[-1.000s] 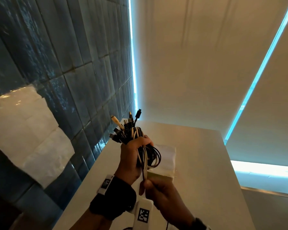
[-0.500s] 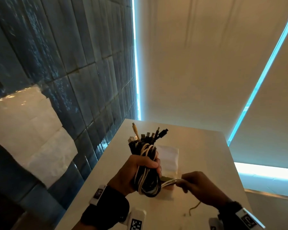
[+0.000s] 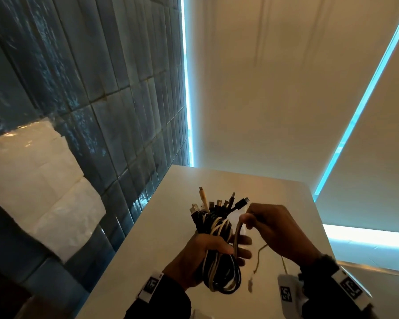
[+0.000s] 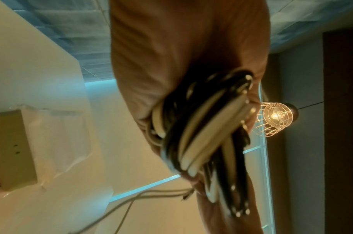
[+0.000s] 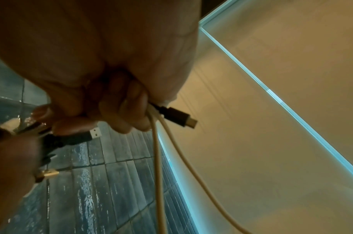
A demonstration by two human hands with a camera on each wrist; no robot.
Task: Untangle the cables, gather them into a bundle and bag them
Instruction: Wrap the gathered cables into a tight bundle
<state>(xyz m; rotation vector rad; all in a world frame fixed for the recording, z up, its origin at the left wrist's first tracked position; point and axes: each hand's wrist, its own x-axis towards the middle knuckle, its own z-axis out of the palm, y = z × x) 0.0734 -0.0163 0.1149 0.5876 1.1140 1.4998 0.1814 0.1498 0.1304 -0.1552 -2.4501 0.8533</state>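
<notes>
We could read no brand or lettering anywhere; the only markings were the black-and-white square tags (image 3: 152,285) on our wristbands, coded patterns rather than words.

Our left hand (image 3: 195,261) was clamped around the cable bundle (image 3: 219,256), fingers curled across its middle and holding it above the desk (image 3: 161,226). The bundle's long axis ran roughly upright and away from us: the connector ends (image 3: 219,203) fanned out above the left hand, pointing up and toward the far edge of the desk, while the coiled loops of black and white cable hung below the fist. In the left wrist view the same loops (image 4: 201,134) crossed the palm, blurred.

Our right hand (image 3: 279,229) sat just to the right of the bundle, level with its upper half, its fingers closed in a pinch on a pale cable (image 3: 238,233). That cable ran down from the pinch to the bundle beside the left hand's fingertips. In the right wrist view two pale strands (image 5: 161,158) dropped from the right hand's fingers, and a black plug (image 5: 177,116) stuck out just beside them. A thin loose end (image 3: 259,256) dangled below the right hand, over the desk. Something white lay on the desk behind the bundle, mostly hidden; we could not tell what it was.
</notes>
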